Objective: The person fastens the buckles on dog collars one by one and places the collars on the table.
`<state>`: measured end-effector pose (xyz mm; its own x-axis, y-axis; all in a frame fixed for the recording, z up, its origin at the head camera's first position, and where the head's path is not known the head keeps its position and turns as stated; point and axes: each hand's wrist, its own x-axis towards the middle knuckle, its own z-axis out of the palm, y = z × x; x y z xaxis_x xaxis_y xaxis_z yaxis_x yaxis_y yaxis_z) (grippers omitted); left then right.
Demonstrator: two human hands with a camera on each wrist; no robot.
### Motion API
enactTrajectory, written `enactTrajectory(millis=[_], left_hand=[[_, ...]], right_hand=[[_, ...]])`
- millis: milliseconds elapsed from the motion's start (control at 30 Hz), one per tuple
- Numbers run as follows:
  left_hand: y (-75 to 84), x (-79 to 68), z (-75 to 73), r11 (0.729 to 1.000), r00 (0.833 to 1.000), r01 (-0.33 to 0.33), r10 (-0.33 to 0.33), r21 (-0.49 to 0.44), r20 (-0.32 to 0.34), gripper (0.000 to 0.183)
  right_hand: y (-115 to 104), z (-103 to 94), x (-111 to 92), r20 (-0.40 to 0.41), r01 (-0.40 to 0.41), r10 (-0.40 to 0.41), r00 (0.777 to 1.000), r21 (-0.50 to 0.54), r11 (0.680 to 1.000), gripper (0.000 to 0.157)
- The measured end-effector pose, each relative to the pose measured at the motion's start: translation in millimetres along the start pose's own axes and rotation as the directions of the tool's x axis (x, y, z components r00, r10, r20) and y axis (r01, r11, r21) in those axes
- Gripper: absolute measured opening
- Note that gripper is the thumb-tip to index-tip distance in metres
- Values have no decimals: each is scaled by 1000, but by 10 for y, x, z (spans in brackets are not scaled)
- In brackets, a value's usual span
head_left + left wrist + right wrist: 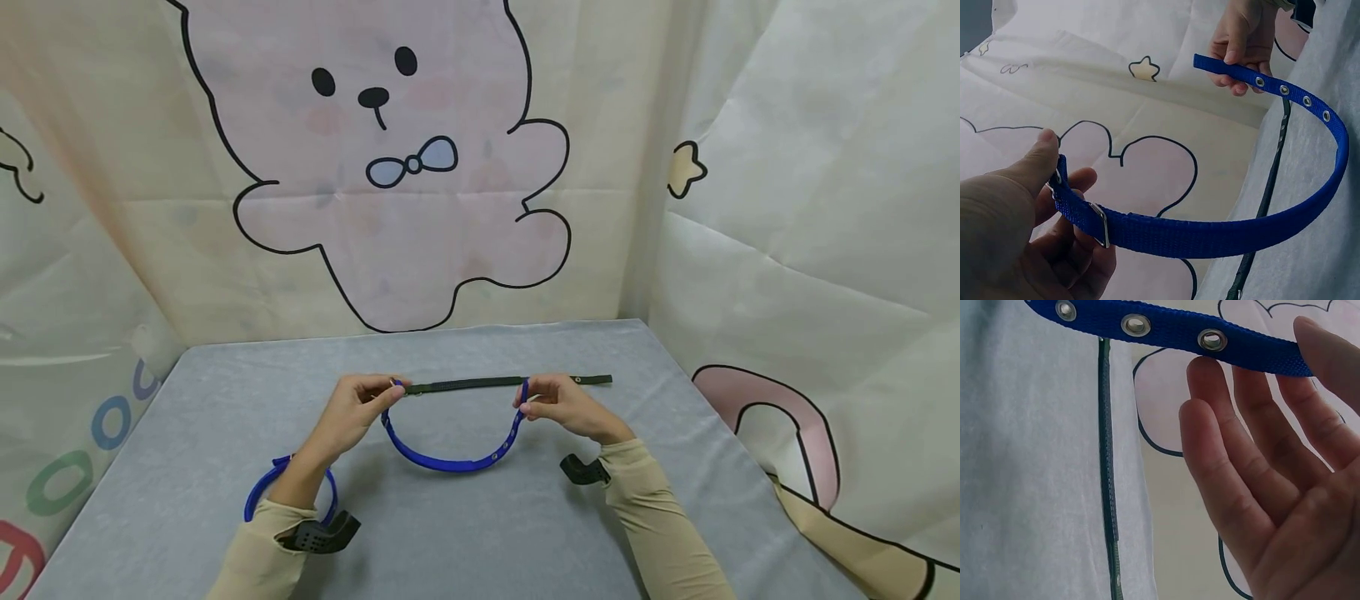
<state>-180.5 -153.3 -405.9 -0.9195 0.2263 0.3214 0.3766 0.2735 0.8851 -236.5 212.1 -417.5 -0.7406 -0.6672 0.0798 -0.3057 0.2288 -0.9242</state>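
Observation:
A blue collar (450,464) with metal eyelets hangs in a downward curve between both hands. My left hand (355,414) pinches its buckle end; the metal slide (1101,225) shows in the left wrist view. At the other end, my right hand (564,406) holds the eyelet tip (1272,355) between thumb and fingers. Behind the hands a dark green collar (465,384) lies stretched straight across the table, partly hidden by the right hand. Beneath my left forearm is another blue collar (258,493) in a loop, partly covered by the arm.
A grey cloth covers the table (465,542). Printed fabric walls (420,250) stand at the back and both sides. Black wrist devices are on the left (324,533) and right (583,470) wrists.

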Motion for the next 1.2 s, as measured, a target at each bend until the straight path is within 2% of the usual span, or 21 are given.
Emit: enactTrajectory(millis=[167, 467, 667, 867, 1100, 1200], left_hand=[[-15, 3, 27, 998, 1000, 0, -1, 56, 15, 25], [-34, -9, 40, 990, 996, 51, -61, 135, 70, 30], [-34, -14, 17, 986, 991, 102, -113, 134, 75, 30], [-23, -12, -16, 982, 989, 94, -111, 164, 100, 30], [1, -17, -27, 982, 986, 86, -109, 170, 127, 30], [7, -10, -1, 986, 985, 72, -95, 151, 146, 29]], right_hand=[[-27, 39, 10, -7, -3, 3, 1000, -14, 1000, 17], [-31, 140, 47, -36, 10, -15, 999, -123, 992, 22], [-24, 177, 64, 23, 10, -7, 1000, -121, 993, 35], [-6, 209, 87, 76, 5, 6, 997, -136, 991, 41], [-44, 266, 103, 42, -4, 10, 999, -151, 989, 45], [-90, 302, 115, 20, 8, -5, 1000, -136, 991, 40]])
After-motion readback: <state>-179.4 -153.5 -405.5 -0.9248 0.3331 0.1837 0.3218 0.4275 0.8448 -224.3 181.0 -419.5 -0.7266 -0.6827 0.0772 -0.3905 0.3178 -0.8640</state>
